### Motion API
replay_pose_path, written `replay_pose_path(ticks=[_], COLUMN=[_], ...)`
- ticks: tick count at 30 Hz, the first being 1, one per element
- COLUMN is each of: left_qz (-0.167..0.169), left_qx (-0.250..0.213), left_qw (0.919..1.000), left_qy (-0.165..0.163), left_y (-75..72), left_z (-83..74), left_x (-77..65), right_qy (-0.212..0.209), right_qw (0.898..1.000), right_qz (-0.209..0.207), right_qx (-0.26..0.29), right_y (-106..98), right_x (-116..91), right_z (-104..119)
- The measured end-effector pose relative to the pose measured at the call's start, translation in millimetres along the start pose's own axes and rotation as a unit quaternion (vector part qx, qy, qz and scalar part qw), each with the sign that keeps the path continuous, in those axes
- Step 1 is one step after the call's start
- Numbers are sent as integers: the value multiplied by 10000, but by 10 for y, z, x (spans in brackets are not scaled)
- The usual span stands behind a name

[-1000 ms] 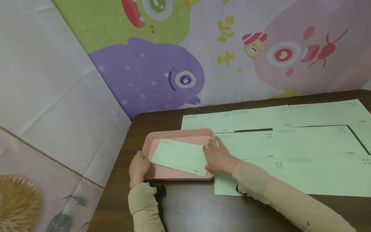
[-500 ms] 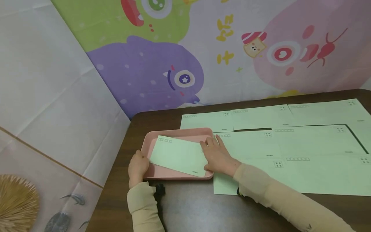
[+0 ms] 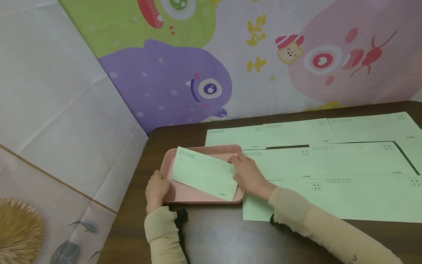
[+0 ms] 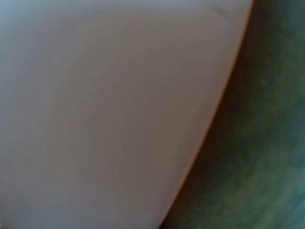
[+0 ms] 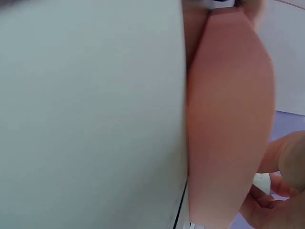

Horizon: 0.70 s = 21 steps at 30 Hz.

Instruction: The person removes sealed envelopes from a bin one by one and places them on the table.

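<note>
In the head view, a pale green envelope (image 3: 202, 174) with a row of small printed boxes lies slantwise over the pink tray (image 3: 186, 192). Its upper left corner reaches over the tray's far rim. My right hand (image 3: 249, 176) pinches the envelope's right edge, thumb nearer me and fingers on the far side. In the right wrist view the right hand (image 5: 281, 195) shows beyond the tray's wall (image 5: 233, 119) with a bit of the envelope (image 5: 262, 182) between its fingers. My left hand (image 3: 157, 189) grips the tray's left rim. A blurred pinkish surface (image 4: 109, 119) fills most of the left wrist view.
Several more envelopes (image 3: 277, 165) lie flat in rows on the dark wooden table (image 3: 211, 234), right beside the tray and behind it. A cartoon-printed cloth (image 3: 165, 84) hangs behind the table's far edge. White paneling (image 3: 66, 91) stands at the left.
The envelope's left end has risen and swung away from me, past the tray's far rim. My right fingers have closed in on its right edge. The left hand has stayed on the tray.
</note>
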<state>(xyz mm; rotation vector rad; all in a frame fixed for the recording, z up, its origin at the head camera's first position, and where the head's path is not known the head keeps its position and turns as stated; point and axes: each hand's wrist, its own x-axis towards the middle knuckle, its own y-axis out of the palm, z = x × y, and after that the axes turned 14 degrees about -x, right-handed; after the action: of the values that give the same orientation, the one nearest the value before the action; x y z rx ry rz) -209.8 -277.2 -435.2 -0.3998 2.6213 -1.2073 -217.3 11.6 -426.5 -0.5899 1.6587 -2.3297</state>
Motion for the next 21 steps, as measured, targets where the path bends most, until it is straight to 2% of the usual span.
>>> replay_pose_path(ticks=[3, 5, 16, 21], left_qz=[7, 19, 0, -43], left_qx=[18, 16, 106, 27], left_qw=[10000, 10000, 9999, 10000], left_qy=[2, -8, -12, -16], left_y=[1, 4, 19, 19], left_z=[-1, 2, 14, -4], left_x=[-1, 1, 12, 7], right_qy=[313, 460, 918, 1228], right_qw=[9969, 9937, 9769, 9571], right_qz=[113, 157, -162, -264], right_qx=[715, 1006, 1923, 2613], right_y=[-43, -79, -269, -367], right_x=[-8, -18, -123, -174], right_z=[-1, -9, -150, -206])
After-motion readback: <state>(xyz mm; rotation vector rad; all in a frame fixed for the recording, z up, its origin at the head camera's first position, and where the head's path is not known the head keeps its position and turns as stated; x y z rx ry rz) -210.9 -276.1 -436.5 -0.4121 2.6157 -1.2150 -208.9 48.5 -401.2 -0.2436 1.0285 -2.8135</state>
